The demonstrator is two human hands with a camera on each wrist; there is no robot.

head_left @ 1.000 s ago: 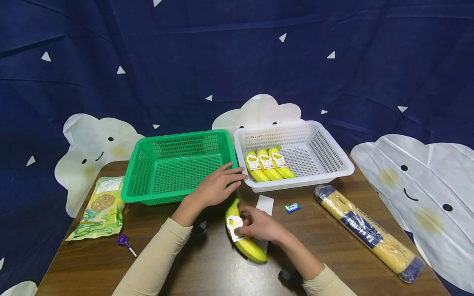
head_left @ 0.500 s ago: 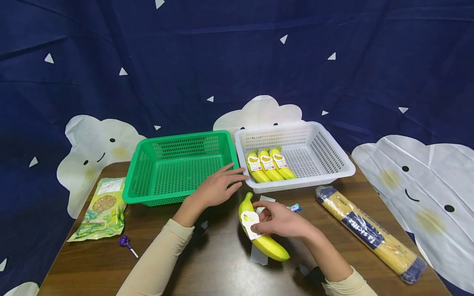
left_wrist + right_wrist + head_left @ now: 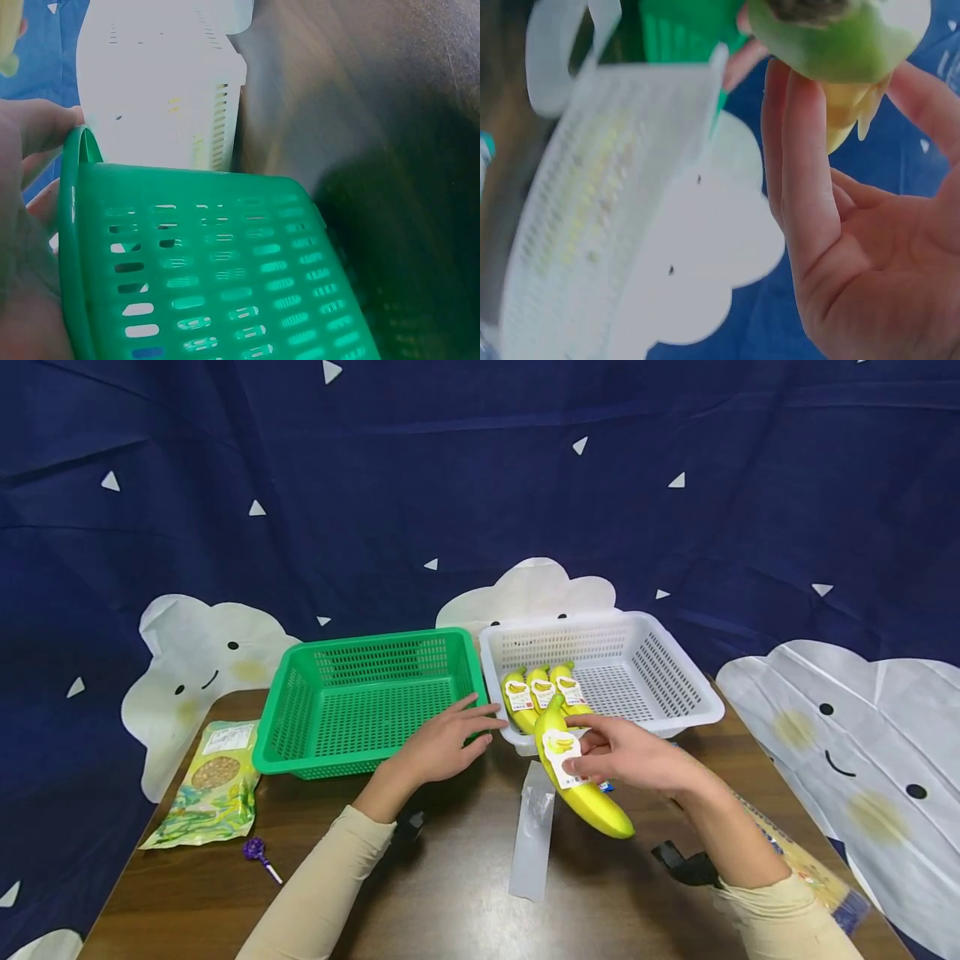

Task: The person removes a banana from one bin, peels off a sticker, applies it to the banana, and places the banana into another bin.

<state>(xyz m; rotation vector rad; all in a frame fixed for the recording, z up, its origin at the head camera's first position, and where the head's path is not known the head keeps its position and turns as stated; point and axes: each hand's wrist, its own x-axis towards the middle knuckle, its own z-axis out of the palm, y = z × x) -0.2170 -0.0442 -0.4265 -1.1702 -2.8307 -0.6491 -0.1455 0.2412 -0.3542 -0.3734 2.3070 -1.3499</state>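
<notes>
My right hand (image 3: pixel 592 756) grips a yellow banana (image 3: pixel 600 806) with a white label, lifted above the table at the near edge of the white basket (image 3: pixel 667 668). Three labelled bananas (image 3: pixel 522 717) lie side by side in that basket's left part. In the right wrist view the banana's end (image 3: pixel 840 37) sits between my fingers (image 3: pixel 802 165), with the white basket (image 3: pixel 592 187) beyond. My left hand (image 3: pixel 472 718) rests with straight fingers on the near right corner of the green basket (image 3: pixel 292 718). The left wrist view shows the green basket's wall (image 3: pixel 210 277) and my fingers (image 3: pixel 37 127) on its rim.
A clear plastic wrapper (image 3: pixel 532 835) lies on the wooden table (image 3: pixel 420 910) in front of me. A snack bag (image 3: pixel 213 781) and a purple lollipop (image 3: pixel 258 853) lie at the left. A long pasta pack (image 3: pixel 813 872) lies at the right, partly behind my right arm.
My right hand has lifted the banana off the table and carried it right and away, up to the white basket's near edge. The wrapper stays on the table. My left hand has not moved.
</notes>
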